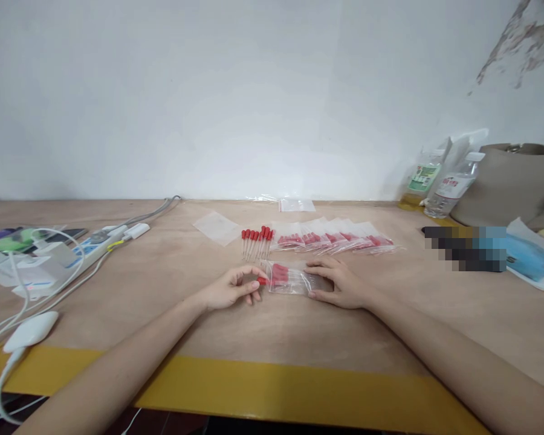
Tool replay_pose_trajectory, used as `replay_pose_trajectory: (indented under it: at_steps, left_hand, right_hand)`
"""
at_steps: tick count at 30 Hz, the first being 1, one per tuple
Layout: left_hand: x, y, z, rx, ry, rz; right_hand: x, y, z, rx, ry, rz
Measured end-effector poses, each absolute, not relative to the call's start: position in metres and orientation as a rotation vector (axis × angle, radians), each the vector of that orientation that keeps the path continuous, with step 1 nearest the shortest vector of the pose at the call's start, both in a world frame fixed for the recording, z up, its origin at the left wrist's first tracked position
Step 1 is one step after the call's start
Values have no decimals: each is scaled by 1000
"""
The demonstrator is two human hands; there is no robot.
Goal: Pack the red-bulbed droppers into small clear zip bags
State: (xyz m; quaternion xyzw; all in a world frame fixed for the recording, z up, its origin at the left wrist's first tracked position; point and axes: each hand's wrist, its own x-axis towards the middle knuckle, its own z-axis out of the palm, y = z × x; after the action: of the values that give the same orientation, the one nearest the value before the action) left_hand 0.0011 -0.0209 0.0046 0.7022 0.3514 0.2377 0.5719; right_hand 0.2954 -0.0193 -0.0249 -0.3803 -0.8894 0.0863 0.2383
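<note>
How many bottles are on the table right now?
2. The green-labelled bottle is at the far right by the wall; the white-labelled bottle is just right of it, beside the beige bag. Any behind these would be hidden.

The left forearm (140,353) and right forearm (439,350) angle inward; the left hand (233,287) curls, thumb (250,287) and forefinger (254,270) pinching; the right hand (344,285) arches palm-down, its thumb and fingers apart.
</note>
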Motion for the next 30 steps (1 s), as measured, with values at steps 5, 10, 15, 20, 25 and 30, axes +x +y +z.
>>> replay_pose_trajectory:
  at_steps: [5,10,15,20,25,30]
  left_hand:
    - [2,-21,5,1574,764,525]
    - [6,-23,1,1498,808,550]
    - [9,-25,1,1555,802,602]
    - [14,-28,1,1440,781,564]
    - [16,-28,-3,1521,759,607]
    - [7,-18,-2,1896,799,659]
  right_hand:
    - [295,-20,-23,-1037,-2441,247]
    - [295,-22,-23,-1032,-2444,260]
    - [295,-21,-24,-1024,-2447,265]
    - [294,-21,-26,-1012,-2449,234]
    - [294,-21,-26,-1009,-2454,224]
    - [297,-21,-21,-1028,-2475,266]
